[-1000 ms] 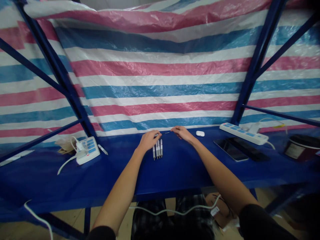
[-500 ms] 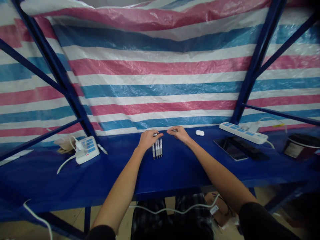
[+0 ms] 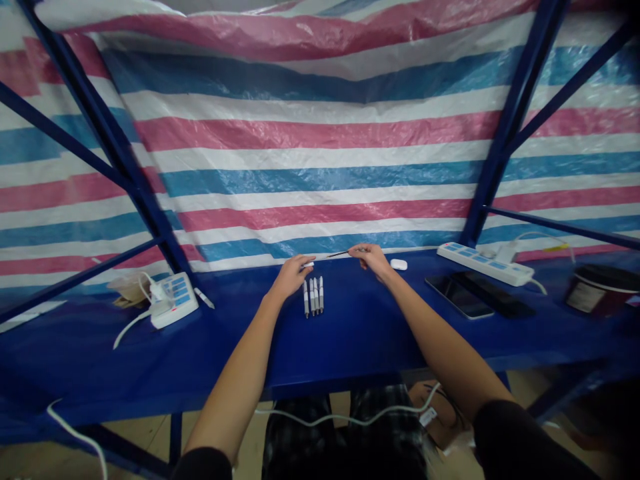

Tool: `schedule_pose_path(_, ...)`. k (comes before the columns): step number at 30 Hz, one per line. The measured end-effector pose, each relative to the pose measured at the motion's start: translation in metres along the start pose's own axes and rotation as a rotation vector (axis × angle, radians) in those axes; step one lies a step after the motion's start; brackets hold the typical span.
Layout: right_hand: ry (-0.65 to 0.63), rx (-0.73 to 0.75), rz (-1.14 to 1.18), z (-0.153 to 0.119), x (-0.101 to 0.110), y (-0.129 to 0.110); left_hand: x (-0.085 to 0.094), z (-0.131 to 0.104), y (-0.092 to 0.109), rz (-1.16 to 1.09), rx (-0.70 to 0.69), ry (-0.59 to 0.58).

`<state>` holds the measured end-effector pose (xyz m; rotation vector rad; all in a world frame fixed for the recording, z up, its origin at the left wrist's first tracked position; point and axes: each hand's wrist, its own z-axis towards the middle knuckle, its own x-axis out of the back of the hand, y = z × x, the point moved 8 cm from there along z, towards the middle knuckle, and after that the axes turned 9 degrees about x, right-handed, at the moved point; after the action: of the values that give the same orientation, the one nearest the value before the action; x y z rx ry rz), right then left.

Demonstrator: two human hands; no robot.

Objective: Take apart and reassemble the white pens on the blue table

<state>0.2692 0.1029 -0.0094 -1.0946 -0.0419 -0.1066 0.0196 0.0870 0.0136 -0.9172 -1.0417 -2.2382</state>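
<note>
left fingers (image 3: 303, 259) pinch a white piece (image 3: 309, 265), right fingers (image 3: 361, 249) a thin rod (image 3: 340, 253); beside these is a closed case (image 3: 399, 265), bodyward open surface (image 3: 370, 320).

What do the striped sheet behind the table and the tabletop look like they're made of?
The striped sheet looks like woven plastic tarp, semi-glossy: it creases softly and catches small, crinkly highlights. The tabletop is probably painted metal, smooth and blue with a slight sheen, though coated board is possible.

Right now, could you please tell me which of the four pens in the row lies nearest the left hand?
The leftmost pen: it lies closest to the left hand, with the other three pens all to its right.
</note>
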Motion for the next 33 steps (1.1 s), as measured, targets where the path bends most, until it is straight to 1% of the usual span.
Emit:
schedule_pose_path(3, -0.018, 0.012, -0.01, 0.0, -0.004, -0.001, -0.001, 0.001, -0.003, -0.112, 0.026, 0.004)
schedule_pose_path(5, -0.03, 0.013, -0.013, -0.001, -0.007, 0.0, -0.001, 0.001, -0.004, -0.141, 0.039, 0.01)
schedule_pose_path(11, -0.074, 0.018, -0.034, -0.004, -0.014, -0.001, -0.001, 0.001, -0.002, -0.096, 0.09, 0.018)
schedule_pose_path(19, -0.056, 0.052, 0.001, -0.002, -0.013, -0.004, -0.002, 0.003, -0.006, -0.101, 0.079, 0.006)
schedule_pose_path(23, -0.067, 0.064, -0.01, -0.002, -0.016, -0.005, -0.003, 0.003, 0.001, -0.111, 0.038, -0.028)
schedule_pose_path(26, -0.073, 0.056, -0.026, -0.003, -0.018, -0.005, -0.001, 0.003, 0.006, -0.119, 0.011, -0.009)
schedule_pose_path(29, -0.072, 0.051, -0.034, -0.004, -0.017, -0.006, 0.002, 0.003, 0.006, -0.113, 0.01, 0.022)
schedule_pose_path(33, -0.111, 0.06, -0.047, -0.007, -0.021, -0.009, -0.001, 0.003, 0.006, -0.137, 0.028, 0.004)
